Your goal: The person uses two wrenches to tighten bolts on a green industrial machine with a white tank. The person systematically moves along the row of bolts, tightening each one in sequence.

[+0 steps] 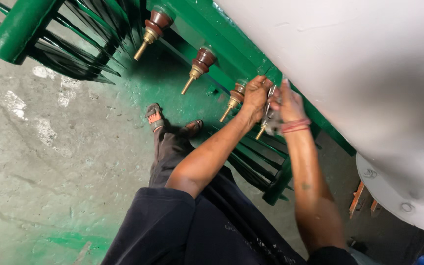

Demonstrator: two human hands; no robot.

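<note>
Left hand (255,93) clenched on fourth bushing (236,96) at green tank (231,44) edge – right hand (286,105) grips metal spanner (270,105) just beside it, at next stud (261,131). Risks, as judgement: spanner slips off nut, knuckles hit tank; too much force cracks brown bushing or bends brass stud; sandalled feet (155,118) on floor (35,147) directly below – dropped tool lands on toes

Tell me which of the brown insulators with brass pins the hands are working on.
The fourth brown insulator, lowest in the row: the left hand and right hand cover it, leaving only its brass tip showing. The other three stand untouched.
</note>
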